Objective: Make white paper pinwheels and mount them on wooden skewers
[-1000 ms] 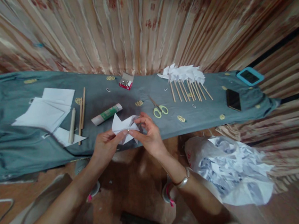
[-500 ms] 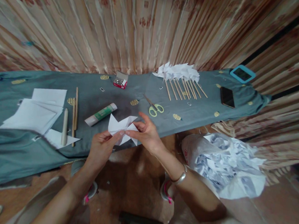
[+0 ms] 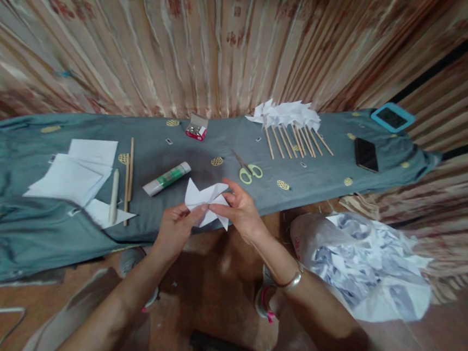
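Note:
A white paper pinwheel (image 3: 198, 196) is held between both hands near the table's front edge. My left hand (image 3: 177, 226) pinches it from the lower left, thumb by its centre. From the right, my right hand (image 3: 240, 211) grips the folded vanes, its thumb also close to the centre. Part of the pinwheel is hidden behind the fingers. Just beyond it lie a green-and-white glue stick (image 3: 167, 179) and green-handled scissors (image 3: 250, 172). Finished pinwheels (image 3: 290, 115) on wooden sticks lie in a row at the back.
Left on the cloth-covered table (image 3: 221, 136) are white paper sheets (image 3: 70, 177), a white candle-like stick (image 3: 114, 198) and wooden sticks (image 3: 130, 172). A small box of pins (image 3: 196, 130), a phone (image 3: 367, 154) and a blue-framed clock (image 3: 392, 118) stand farther back. A bag of paper pieces (image 3: 365, 263) sits at right.
The whole view has shifted, so the table and things appear farther right. Both hands still hold the pinwheel in nearly the same grip.

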`<act>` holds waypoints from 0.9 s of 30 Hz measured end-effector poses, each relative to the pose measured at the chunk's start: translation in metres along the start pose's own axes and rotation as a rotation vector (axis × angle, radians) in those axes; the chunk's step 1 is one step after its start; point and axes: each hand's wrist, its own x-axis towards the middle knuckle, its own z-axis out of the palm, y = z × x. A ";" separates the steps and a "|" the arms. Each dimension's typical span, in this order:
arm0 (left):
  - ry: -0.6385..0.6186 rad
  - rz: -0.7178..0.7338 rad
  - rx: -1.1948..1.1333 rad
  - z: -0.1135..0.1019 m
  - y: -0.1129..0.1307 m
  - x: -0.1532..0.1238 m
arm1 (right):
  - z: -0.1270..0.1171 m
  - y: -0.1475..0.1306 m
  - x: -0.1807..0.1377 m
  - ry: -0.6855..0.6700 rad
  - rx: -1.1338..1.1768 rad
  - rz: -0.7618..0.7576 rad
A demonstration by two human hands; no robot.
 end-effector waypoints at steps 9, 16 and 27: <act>-0.022 -0.004 -0.014 0.002 0.000 -0.001 | -0.003 0.004 0.001 0.030 -0.026 -0.027; -0.015 0.003 -0.001 0.001 -0.001 0.000 | -0.003 0.006 0.001 0.038 -0.048 -0.052; 0.020 0.005 0.020 0.000 -0.001 0.001 | 0.000 0.005 0.000 0.059 -0.076 -0.028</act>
